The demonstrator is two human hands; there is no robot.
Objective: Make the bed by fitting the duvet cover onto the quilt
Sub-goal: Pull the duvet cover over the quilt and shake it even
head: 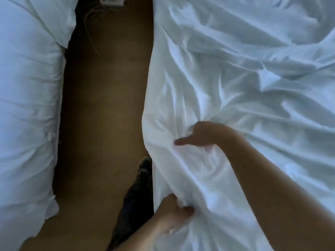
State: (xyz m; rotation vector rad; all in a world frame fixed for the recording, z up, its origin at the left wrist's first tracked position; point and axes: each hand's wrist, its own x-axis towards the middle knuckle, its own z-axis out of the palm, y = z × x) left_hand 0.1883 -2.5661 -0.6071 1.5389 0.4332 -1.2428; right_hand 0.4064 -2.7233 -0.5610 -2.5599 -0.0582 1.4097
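My left hand (174,212) pinches edge of white duvet cover (226,84) low beside my leg (134,201). My right hand (201,134) grips bunched fold farther up, thumb out. Cover lies rumpled across bed on right. Brown floor (105,124) between beds; second white bed (27,105) left.

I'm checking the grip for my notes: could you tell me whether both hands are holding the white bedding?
Yes, the left hand pinches the white bedding at its edge, and the right hand clutches a bunched fold farther up.
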